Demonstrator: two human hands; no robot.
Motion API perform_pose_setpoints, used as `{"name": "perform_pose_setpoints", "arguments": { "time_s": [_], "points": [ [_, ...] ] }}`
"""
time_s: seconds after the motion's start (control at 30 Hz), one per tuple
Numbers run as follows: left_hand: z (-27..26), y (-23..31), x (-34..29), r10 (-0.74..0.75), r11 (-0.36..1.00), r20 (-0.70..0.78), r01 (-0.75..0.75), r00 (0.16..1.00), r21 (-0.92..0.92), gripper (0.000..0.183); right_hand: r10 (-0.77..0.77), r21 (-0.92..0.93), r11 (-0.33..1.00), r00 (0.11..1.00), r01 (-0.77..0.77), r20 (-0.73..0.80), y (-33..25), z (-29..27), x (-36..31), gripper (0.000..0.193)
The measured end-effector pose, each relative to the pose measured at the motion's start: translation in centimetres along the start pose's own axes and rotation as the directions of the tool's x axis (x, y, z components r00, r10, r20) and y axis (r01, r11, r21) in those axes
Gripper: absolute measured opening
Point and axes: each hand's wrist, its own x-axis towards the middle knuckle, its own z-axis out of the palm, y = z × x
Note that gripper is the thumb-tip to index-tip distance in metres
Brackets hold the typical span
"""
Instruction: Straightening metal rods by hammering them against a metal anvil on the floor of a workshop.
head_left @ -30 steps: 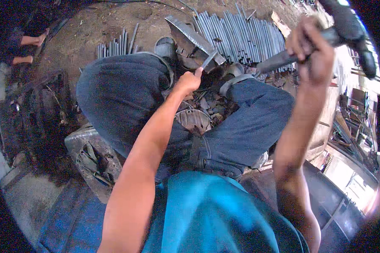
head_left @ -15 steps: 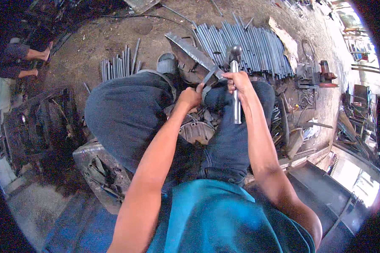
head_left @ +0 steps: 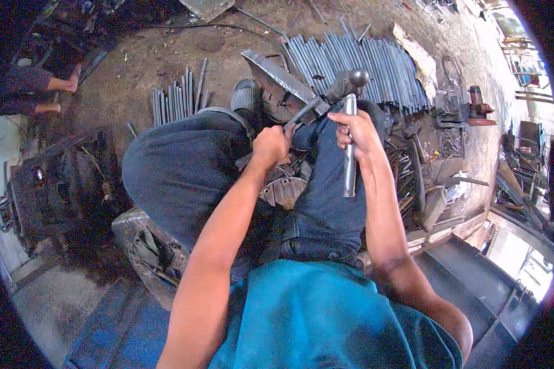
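My right hand (head_left: 358, 132) is closed around the shiny metal tube handle (head_left: 349, 175) of a hammer. The hammer's dark, rounded head (head_left: 349, 83) is up beyond my fingers, over my right knee. Between my knees, my left hand (head_left: 272, 146) grips a slim metal bar (head_left: 303, 112) that slants up to the right. The bar's far end is by the near end of a long steel piece with a bright edge (head_left: 283, 77); whether they touch, I cannot tell. Below my left hand lies a round ribbed metal part (head_left: 283, 192).
Many metal rods (head_left: 357, 67) lie side by side at the far right, with a smaller row (head_left: 177, 98) at the far left. A red-based machine (head_left: 479, 107) and scrap metal (head_left: 406, 166) are on the right. Another person's feet (head_left: 64, 86) show at the upper left.
The hammer head has swung slightly up and to the right, and the handle's lower end has dropped. My left hand has shifted slightly left and down, still gripping the slim bar.
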Motion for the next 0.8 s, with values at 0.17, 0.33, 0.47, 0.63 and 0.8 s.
{"name": "perform_pose_setpoints", "arguments": {
  "time_s": [0.17, 0.33, 0.47, 0.63, 0.8],
  "points": [
    [-0.5, -0.9, 0.5, 0.068, 0.994, -0.021, -0.066, 0.997, 0.089, 0.064, 0.021, 0.054, 0.998, 0.998, -0.023, 0.051, 0.8, 0.0, 0.3, 0.025],
    [-2.1, -0.6, 0.9, 0.147, 0.970, -0.009, -0.142, 0.989, 0.196, 0.061, -0.008, 0.072, 0.997, 1.000, 0.007, 0.022, 1.7, 0.3, 0.7, 0.023],
    [-3.3, -2.2, 2.6, 0.277, 0.930, -0.072, -0.249, 0.958, 0.270, 0.060, -0.045, 0.061, 0.997, 0.999, 0.046, -0.016, 0.2, 0.7, 0.0, 0.019],
    [-4.9, -3.7, 6.4, 0.291, 0.919, -0.029, -0.271, 0.956, 0.286, 0.059, -0.231, -0.085, 0.971, 0.970, 0.224, -0.076, -6.0, 1.6, -1.2, 0.021],
    [-5.2, -4.0, 9.0, 0.241, 0.932, 0.038, -0.242, 0.970, 0.268, 0.060, -0.486, -0.084, 0.871, 0.874, 0.483, -0.014, -12.9, 3.1, -3.1, 0.019]
  ]
}}
